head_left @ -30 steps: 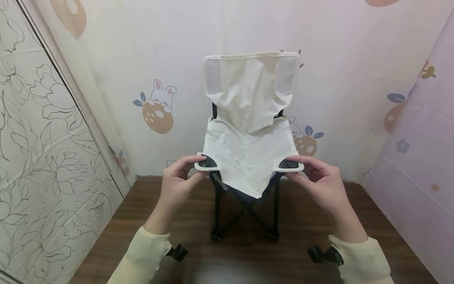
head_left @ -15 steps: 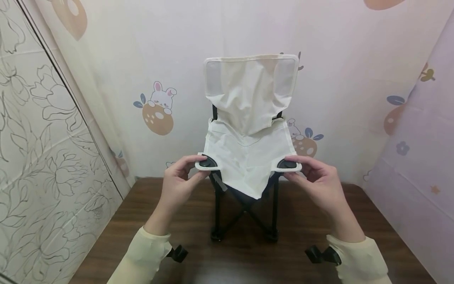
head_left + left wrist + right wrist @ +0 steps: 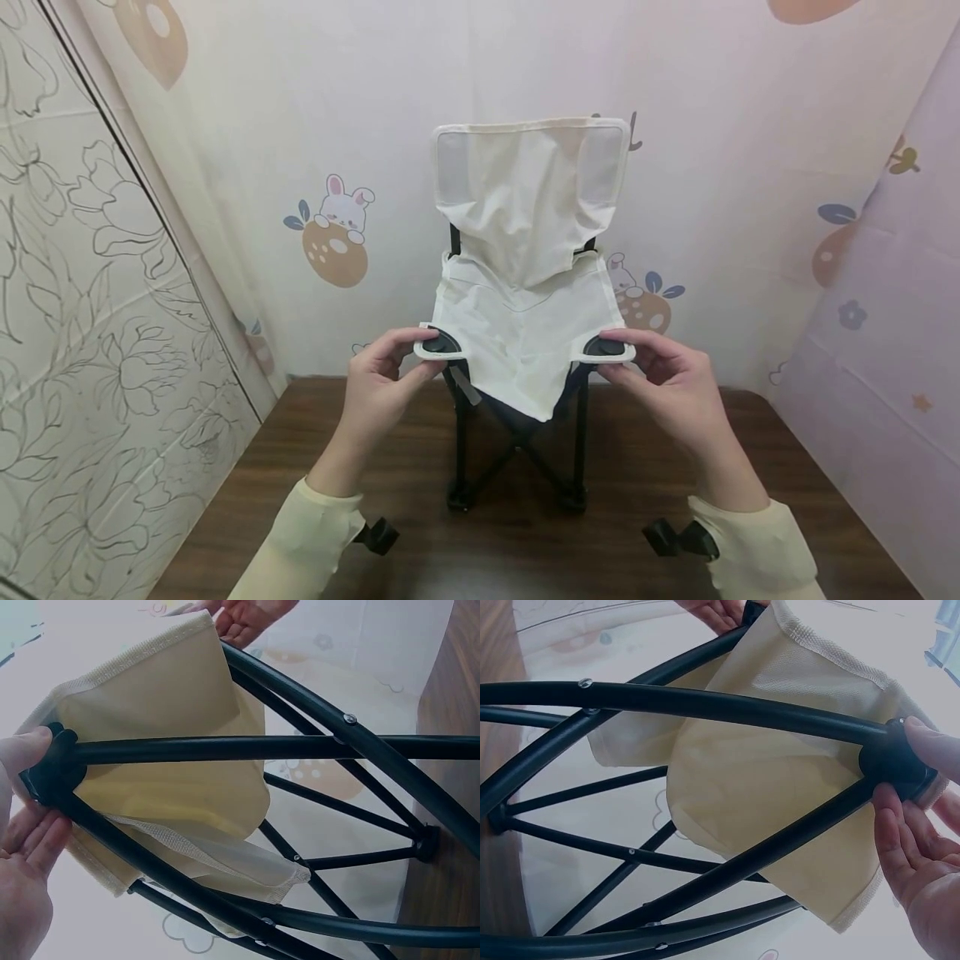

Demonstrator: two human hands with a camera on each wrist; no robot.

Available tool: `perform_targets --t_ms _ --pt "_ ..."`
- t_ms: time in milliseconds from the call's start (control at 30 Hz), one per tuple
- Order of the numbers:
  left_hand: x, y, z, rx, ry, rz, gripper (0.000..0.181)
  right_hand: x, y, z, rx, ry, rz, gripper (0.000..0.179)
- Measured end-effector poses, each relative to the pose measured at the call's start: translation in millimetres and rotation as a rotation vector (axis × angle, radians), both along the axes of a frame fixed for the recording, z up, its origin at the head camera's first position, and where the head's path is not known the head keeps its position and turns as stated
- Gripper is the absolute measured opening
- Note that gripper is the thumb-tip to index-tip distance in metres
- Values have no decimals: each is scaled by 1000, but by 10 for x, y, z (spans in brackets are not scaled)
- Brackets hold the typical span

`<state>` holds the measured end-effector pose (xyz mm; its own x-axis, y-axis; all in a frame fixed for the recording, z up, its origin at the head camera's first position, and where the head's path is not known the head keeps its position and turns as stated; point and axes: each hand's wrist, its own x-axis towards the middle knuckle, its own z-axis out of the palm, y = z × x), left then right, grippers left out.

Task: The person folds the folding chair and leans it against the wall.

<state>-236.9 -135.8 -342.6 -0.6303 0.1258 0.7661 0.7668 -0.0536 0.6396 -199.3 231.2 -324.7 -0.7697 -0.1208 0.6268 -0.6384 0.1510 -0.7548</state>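
A small folding chair (image 3: 525,308) with cream fabric and a black tube frame stands upright on the wooden surface. My left hand (image 3: 382,375) pinches its front left seat corner, fingers above and thumb below. On the opposite front corner, my right hand (image 3: 667,379) holds in the same manner. In the left wrist view, thumb and fingers lie around a black plastic joint (image 3: 56,765) where two tubes meet. A matching black joint (image 3: 896,761) sits between thumb and fingers in the right wrist view. The seat fabric sags to a point between the front corners.
Crossed black legs (image 3: 517,450) stand on the brown wooden surface (image 3: 315,467). Behind hangs a pale curtain (image 3: 390,108) printed with rabbits. A flower-patterned panel (image 3: 112,333) borders the left side. Black straps with small blocks hang at both sleeves.
My right hand and the right seat corner have shifted slightly left, toward the left corner. The left hand keeps its hold, almost still. The whole view has drifted a little downward.
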Motion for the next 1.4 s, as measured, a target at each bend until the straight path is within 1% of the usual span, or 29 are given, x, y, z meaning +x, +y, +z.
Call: perform_targets --t_ms 133,267,367,633,900,1100,1400 --pt "-3 12 1 3 -1 2 40 -12 -5 -3 -10 11 13 43" --pt "-15 25 -1 10 5 1 40 -38 -9 -10 -40 39 63 43" --pt "-21 32 -1 15 11 -3 41 -52 -10 -13 -46 56 85 43" --pt "-14 31 10 -5 8 2 40 -48 -14 1 -31 46 58 43" --pt "-13 46 28 -12 14 -10 41 -57 -23 12 -46 48 67 43" --pt "-13 57 38 -15 5 -4 40 -65 -27 17 -55 45 76 44" --pt "-27 78 50 -9 8 -3 40 -72 -23 26 -44 48 61 44"
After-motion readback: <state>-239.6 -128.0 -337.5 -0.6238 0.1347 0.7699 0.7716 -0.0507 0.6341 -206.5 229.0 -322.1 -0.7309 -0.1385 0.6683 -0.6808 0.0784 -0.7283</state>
